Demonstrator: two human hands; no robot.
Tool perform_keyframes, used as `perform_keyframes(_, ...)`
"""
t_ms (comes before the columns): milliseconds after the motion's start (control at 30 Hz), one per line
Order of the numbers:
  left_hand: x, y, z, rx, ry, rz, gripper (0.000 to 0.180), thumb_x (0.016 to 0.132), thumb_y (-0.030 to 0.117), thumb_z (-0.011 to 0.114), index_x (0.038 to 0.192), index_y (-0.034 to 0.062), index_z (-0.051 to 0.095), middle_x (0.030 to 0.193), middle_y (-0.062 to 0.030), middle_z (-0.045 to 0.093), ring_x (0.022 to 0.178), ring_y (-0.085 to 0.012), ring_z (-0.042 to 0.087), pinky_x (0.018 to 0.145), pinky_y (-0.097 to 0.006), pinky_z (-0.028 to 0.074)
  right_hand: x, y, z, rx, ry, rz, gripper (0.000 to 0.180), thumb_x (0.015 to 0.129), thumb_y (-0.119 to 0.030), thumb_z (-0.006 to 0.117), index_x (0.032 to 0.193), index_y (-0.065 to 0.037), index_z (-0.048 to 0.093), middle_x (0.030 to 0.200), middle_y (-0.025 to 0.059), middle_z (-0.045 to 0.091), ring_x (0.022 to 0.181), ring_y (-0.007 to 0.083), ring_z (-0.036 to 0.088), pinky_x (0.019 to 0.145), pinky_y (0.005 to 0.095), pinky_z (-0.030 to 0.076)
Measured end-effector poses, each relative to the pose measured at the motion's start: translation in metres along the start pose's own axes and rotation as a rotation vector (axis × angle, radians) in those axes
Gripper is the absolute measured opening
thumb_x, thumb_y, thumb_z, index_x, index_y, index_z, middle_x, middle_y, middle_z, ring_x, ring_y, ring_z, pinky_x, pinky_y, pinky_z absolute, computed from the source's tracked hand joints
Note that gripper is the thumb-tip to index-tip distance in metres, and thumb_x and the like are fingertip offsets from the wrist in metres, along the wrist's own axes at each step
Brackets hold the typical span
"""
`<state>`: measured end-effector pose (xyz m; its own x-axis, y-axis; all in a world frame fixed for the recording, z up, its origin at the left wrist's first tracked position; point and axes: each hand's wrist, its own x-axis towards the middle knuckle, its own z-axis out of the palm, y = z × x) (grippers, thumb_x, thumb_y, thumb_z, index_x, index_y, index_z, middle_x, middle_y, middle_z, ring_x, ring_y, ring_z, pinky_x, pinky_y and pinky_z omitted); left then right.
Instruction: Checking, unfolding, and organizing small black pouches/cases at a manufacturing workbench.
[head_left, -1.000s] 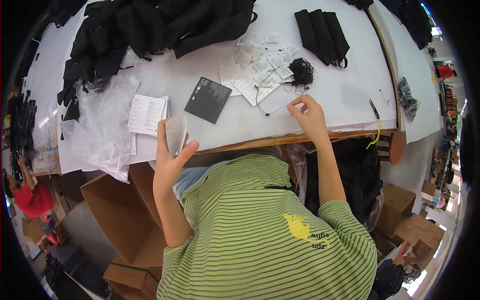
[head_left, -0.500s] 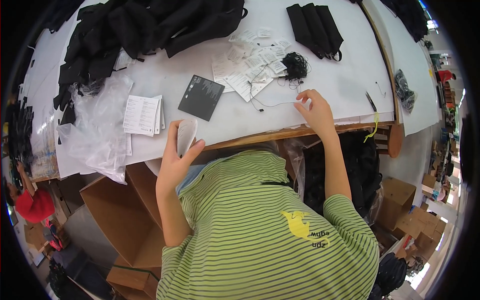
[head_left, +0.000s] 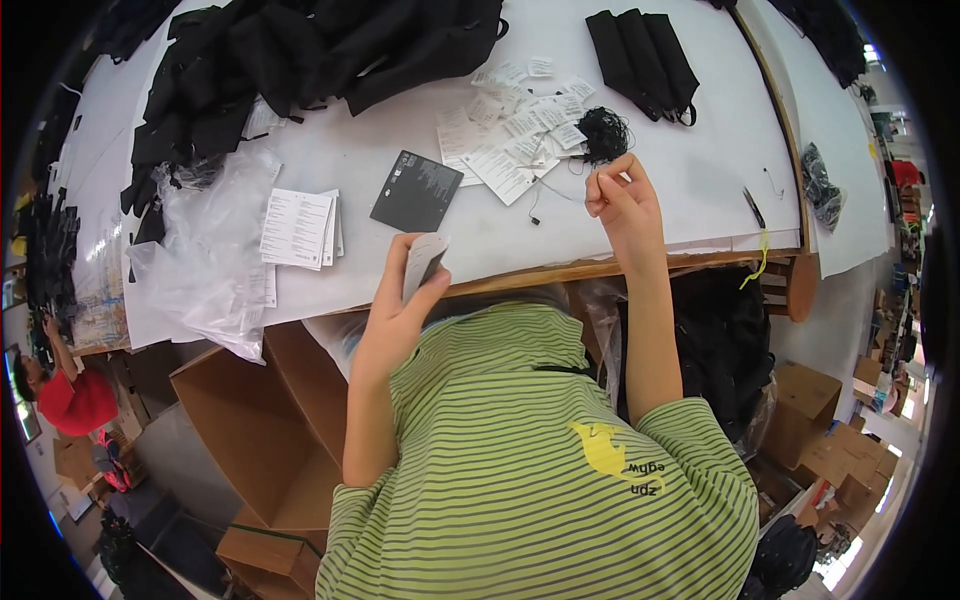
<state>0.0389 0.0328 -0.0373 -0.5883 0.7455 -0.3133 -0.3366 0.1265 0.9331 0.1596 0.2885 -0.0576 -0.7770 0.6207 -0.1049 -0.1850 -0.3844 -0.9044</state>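
A broad white worktable [head_left: 400, 150] with a wooden front edge filled the upper part of the view, and open brown cardboard boxes [head_left: 260, 440] stood on the floor below it at the left. A heap of black fabric goods [head_left: 300, 60] lay along the far left of the table, with crumpled clear plastic bags [head_left: 200, 260] in front of it. A stack of white printed paper slips [head_left: 298, 228] and a flat black square card [head_left: 416, 190] lay near the front edge, and a scatter of small white paper tags [head_left: 520, 140] lay further back beside a tangle of thin black strings [head_left: 603, 133]. Folded black fabric pieces [head_left: 640, 50] rested at the far right.

The left hand [head_left: 395, 310] was closed around a pale grey flat tag [head_left: 422, 262], held upright just above the table's front edge. The right hand [head_left: 622, 200] was raised over the table just in front of the tangle, thumb and fingertips pinched together on what looked like a thin black string, too fine to tell for certain. The two hands were well apart.
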Motion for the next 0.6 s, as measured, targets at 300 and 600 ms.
perform_keyframes(300, -0.002, -0.006, 0.010, 0.035, -0.107, -0.036, 0.030, 0.092, 0.015, 0.058, 0.117, 0.0056, 0.043, 0.097, -0.0020, 0.047, 0.090, -0.0098, 0.043, 0.081, -0.023, 0.036, 0.009, -0.015, 0.021, 0.375, -0.190, 0.066, 0.007, 0.086, -0.006, 0.055, 0.083, -0.007, 0.049, 0.087, 0.0099, 0.059, 0.059, 0.0081, 0.047, 0.055, 0.0211, 0.036)
perform_keyframes(600, -0.002, -0.012, 0.011, 0.072, -0.126, 0.002, 0.030, 0.092, 0.014, 0.058, 0.117, 0.0038, 0.044, 0.099, -0.0030, 0.049, 0.092, -0.0106, 0.044, 0.085, -0.024, 0.037, -0.004, -0.035, 0.043, 0.036, -0.066, -0.186, 0.007, 0.086, -0.005, 0.059, 0.086, -0.006, 0.052, 0.070, 0.0042, 0.057, 0.059, 0.0083, 0.050, 0.055, 0.0219, 0.038)
